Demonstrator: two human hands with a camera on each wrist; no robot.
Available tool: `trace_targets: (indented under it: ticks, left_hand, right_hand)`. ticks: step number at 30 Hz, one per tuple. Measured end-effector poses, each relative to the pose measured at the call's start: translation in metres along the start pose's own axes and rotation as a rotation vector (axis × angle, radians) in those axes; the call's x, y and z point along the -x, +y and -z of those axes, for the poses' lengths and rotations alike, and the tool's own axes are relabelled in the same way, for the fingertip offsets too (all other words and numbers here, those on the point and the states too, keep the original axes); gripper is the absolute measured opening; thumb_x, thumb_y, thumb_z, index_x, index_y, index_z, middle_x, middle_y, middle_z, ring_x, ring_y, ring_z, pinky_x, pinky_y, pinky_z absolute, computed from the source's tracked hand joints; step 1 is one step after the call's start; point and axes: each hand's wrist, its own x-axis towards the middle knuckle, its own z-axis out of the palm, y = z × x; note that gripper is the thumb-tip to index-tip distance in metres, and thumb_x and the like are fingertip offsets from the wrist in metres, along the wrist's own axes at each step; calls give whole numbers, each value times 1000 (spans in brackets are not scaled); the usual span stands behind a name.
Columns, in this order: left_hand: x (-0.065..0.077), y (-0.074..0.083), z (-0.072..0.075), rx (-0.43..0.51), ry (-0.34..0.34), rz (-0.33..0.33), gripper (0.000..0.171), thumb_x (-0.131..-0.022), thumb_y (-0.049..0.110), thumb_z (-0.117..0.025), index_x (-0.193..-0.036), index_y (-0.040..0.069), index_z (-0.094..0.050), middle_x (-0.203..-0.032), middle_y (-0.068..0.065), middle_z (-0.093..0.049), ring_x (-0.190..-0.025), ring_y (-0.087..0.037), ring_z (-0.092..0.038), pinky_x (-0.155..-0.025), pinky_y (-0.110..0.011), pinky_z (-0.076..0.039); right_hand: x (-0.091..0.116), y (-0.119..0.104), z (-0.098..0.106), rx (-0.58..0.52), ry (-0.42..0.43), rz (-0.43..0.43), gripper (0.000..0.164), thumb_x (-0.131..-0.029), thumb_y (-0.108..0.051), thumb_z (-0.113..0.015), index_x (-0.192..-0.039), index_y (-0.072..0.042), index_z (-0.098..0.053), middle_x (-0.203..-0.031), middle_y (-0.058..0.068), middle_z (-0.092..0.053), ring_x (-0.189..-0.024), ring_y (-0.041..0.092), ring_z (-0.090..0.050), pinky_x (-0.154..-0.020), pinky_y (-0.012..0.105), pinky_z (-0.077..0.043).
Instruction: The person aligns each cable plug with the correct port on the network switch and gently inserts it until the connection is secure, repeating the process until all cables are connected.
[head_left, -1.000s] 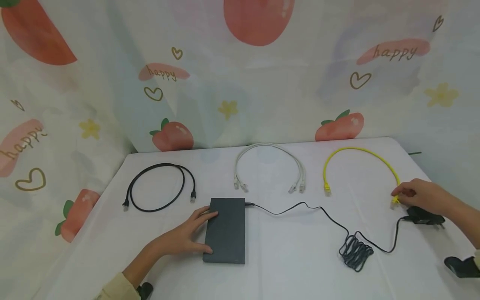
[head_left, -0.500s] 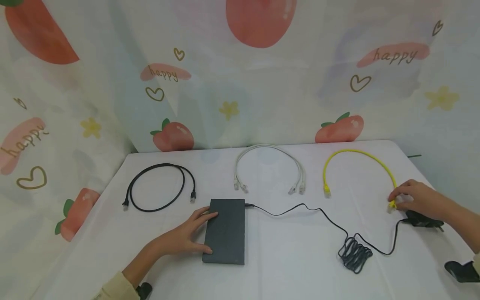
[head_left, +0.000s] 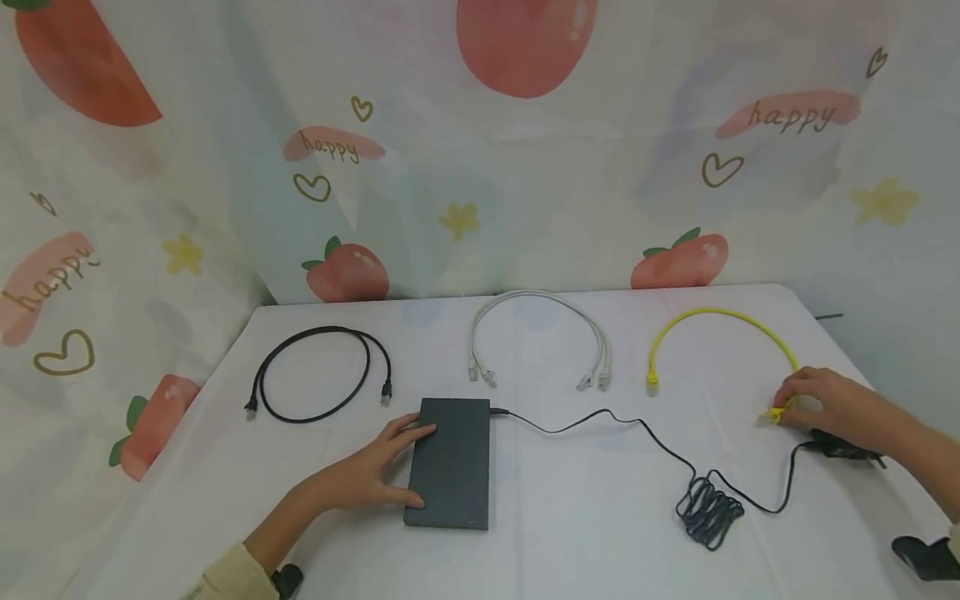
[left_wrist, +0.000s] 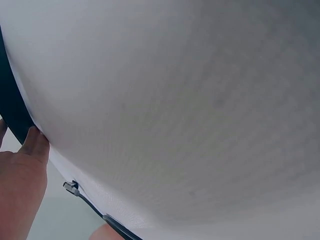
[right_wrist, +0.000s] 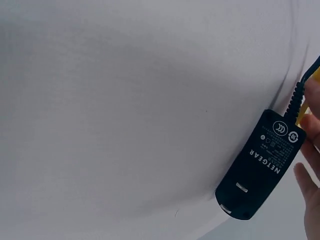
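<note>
Hand, right (head_left: 836,404): fingertips and thumb pinching one end of the yellow cable (head_left: 708,311) close to its plug, which points leftward past the fingers. From the grip, the cable bows away from the person and back round to the left, its other plug lying on the cloth. This hand is the nearer to it; the dark grey box (head_left: 450,462) lies well to its left, long axis running away from the person.

Hand, left (head_left: 367,477): gripping nothing, fingers spread, tips touching the box at its left edge. Box: flat, rectangular, matt.

Adapter (right_wrist: 260,165): partly under the right hand, contact uncertain; black rounded block, white print, ribbed cord end.

Cord (head_left: 708,514): thin, black, bundled in tight folds midway, joining adapter to the box's far right corner.

White cables (head_left: 532,292): a doubled arch beyond the box, clear plastic plugs.

Black cable (head_left: 330,329): smooth loose loop, far left.

Cloth (head_left: 585,517): white, lightly creased, covering the table.

Backdrop (head_left: 547,200): hanging fabric, printed fruit and hearts.
</note>
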Motion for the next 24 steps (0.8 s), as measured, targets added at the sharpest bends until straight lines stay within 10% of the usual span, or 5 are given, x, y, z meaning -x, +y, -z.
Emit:
trace_targets:
  ticks: [7,16,24]
  left_hand:
    - [1,3,1,6,-3,8,89,-77,48,-74,-149,23,-27,-154,-10,-7,-140,-35,-10,-103,-58,-25]
    - [1,3,0,0,-4,13,90,-78,47,-74,-150,23,-26,-154,-10,-7,-140,-35,-9,-103,-58,-24]
    - [1,3,-1,-5,-2,13,90,-78,48,-74,-150,24,-26,-154,-10,-7,-140,-36,-9,-103,-59,-24]
  right_hand:
    - [5,-10,-2,0,107,-11,15,-79,-18,-75,-90,-12,-67,-88,5,-67,-88,35,-60,-71,51,-48]
    - [9,-28,-1,-129,494,63,31,-79,-5,-75,-108,-8,-66,-94,-9,-63,-83,-18,-44,-62,8,-42]
    - [5,-46,5,-165,786,143,39,-72,16,-72,-109,4,-65,-92,-12,-50,-86,-9,-40,-72,0,-33]
